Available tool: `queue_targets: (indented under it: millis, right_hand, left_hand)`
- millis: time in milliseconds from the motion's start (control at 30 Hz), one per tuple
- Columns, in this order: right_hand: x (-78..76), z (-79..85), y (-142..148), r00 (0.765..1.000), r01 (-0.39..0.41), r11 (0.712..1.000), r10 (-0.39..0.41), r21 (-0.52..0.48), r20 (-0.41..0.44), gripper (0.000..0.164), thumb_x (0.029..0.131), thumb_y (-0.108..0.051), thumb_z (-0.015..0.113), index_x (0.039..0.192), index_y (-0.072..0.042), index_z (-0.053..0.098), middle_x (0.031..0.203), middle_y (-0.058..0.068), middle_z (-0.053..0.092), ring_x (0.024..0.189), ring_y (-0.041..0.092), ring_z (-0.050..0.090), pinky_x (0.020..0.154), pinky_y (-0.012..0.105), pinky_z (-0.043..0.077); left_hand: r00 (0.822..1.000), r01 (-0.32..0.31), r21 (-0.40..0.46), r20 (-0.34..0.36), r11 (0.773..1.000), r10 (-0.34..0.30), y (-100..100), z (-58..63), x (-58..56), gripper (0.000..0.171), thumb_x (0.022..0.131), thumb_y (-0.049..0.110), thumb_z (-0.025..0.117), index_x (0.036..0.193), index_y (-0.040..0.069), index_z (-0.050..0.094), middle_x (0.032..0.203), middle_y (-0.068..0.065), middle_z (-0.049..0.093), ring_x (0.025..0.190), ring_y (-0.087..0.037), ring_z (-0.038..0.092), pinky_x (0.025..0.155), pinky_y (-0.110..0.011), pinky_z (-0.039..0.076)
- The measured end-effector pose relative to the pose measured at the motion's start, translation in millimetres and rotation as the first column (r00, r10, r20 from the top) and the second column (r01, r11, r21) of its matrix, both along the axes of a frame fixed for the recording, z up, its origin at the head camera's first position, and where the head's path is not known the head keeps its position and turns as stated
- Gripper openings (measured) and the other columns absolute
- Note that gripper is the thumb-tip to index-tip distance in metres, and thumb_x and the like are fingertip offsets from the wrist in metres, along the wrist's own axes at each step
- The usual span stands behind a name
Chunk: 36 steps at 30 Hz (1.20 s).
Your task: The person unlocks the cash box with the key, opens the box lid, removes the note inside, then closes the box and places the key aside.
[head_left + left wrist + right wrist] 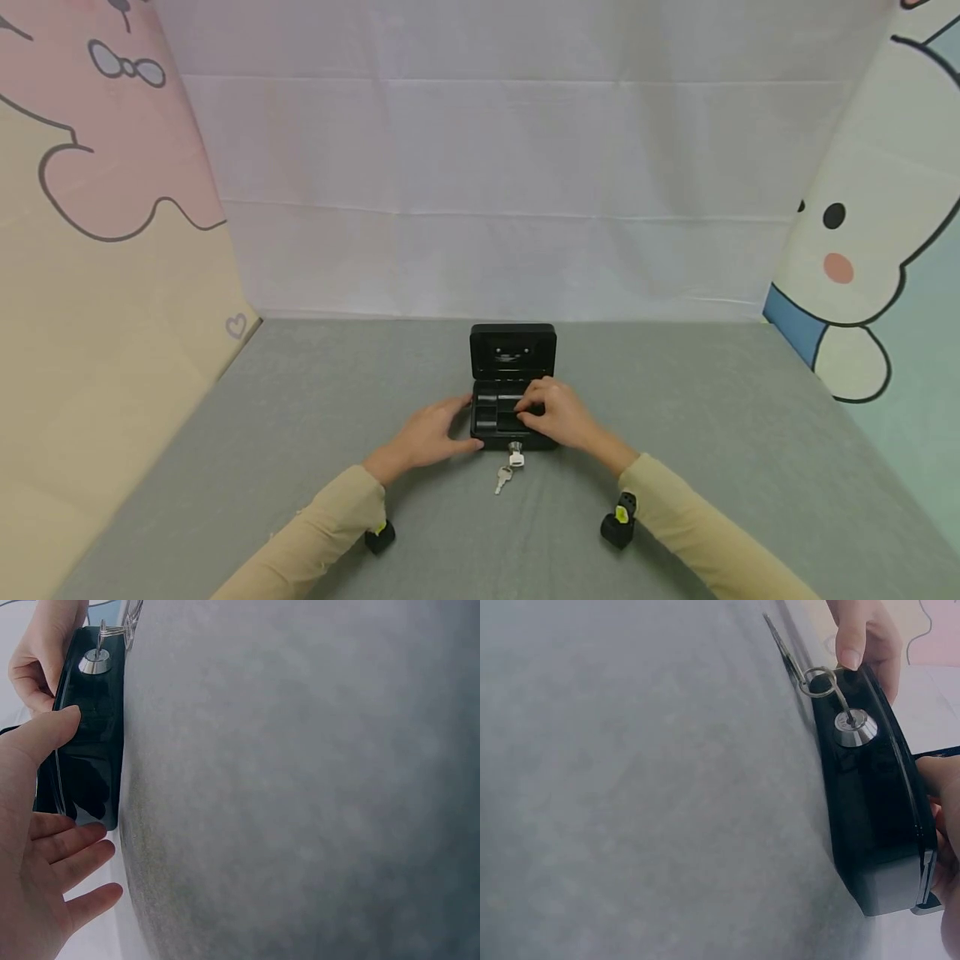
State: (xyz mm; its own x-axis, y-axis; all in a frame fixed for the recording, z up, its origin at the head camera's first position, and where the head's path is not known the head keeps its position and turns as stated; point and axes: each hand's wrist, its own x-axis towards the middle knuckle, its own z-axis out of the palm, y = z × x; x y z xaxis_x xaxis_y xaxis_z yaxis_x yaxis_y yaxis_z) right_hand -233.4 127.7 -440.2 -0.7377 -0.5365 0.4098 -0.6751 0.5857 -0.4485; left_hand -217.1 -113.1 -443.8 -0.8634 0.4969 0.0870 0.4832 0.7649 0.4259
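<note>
A small black cash box [486, 444] stands with its lid [513, 350] raised at the back. A divided black inner tray [486, 408] shows inside it. My left hand [426, 433] is at the box's left end, thumb touching the front corner and fingers spread loosely by the side. Over the box, the curled thumb and fingertips of my right hand [558, 412] pinch at the middle of the tray; the exact part between them is hidden. A key [516, 458] sits in the silver front lock [856, 729], and a second key [503, 478] hangs from its ring [817, 682].
Grey cloth covers the table [360, 367] around the box. A white sheet [495, 158] hangs behind it, with patterned cartoon panels at both sides. Black wrist cameras [617, 527] are strapped under the beige sleeves [697, 525].
</note>
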Motion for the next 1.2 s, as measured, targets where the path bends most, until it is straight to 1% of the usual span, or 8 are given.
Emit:
queue_targets:
  millis: [367,600,833,1067,1200]
  right_hand:
    - [-2.5,1.9,1.8,0.999,-0.043,0.999,0.043,0.011,-0.001,0.007,0.079,-0.009,0.068,0.084,-0.010,0.073,0.081,-0.003,0.063,0.073,0.011,0.050,0.062,0.024,0.043]
    - [-1.1,7.3,2.1,0.998,-0.049,0.999,0.048,0.014,0.030,0.007,0.080,-0.009,0.068,0.085,-0.009,0.073,0.082,-0.003,0.063,0.073,0.010,0.048,0.061,0.023,0.041]
    - [-2.6,10.3,2.9,0.998,-0.065,0.998,0.065,0.000,-0.003,0.007,0.079,-0.008,0.068,0.084,-0.009,0.073,0.081,-0.003,0.063,0.071,0.010,0.048,0.062,0.025,0.042]
    - [-3.3,20.8,6.8,0.997,-0.076,0.997,0.076,0.011,-0.023,0.007,0.080,-0.008,0.067,0.085,-0.008,0.072,0.083,-0.001,0.062,0.073,0.011,0.047,0.061,0.024,0.040]
    - [-1.8,29.1,11.8,0.997,-0.065,0.998,0.066,0.024,-0.027,0.007,0.081,-0.008,0.067,0.086,-0.008,0.072,0.084,0.000,0.062,0.075,0.013,0.049,0.063,0.027,0.042]
  left_hand:
    - [1.000,0.000,-0.008,0.000,1.000,0.000,0.7,0.9,0.2,0.076,0.078,0.047,0.065,0.135,0.001,0.041,0.131,-0.014,0.049,0.119,-0.028,0.047,0.095,-0.041,0.042]
    - [1.000,-0.003,-0.002,0.016,1.000,0.003,1.1,0.3,-0.4,0.077,0.078,0.046,0.065,0.135,0.001,0.041,0.132,-0.014,0.048,0.120,-0.028,0.047,0.096,-0.041,0.041]
    - [0.999,-0.018,-0.001,0.032,1.000,0.018,1.4,-0.3,-1.3,0.077,0.078,0.047,0.065,0.136,0.002,0.040,0.133,-0.014,0.047,0.120,-0.028,0.046,0.096,-0.042,0.041]
    - [0.999,-0.017,-0.001,0.031,1.000,0.017,1.2,0.5,-0.8,0.077,0.078,0.047,0.066,0.135,0.002,0.040,0.132,-0.014,0.048,0.120,-0.028,0.047,0.096,-0.042,0.041]
    - [1.000,-0.013,-0.006,0.026,1.000,0.013,1.0,0.5,-0.9,0.078,0.078,0.045,0.066,0.136,0.001,0.039,0.132,-0.015,0.048,0.120,-0.029,0.046,0.097,-0.042,0.040]
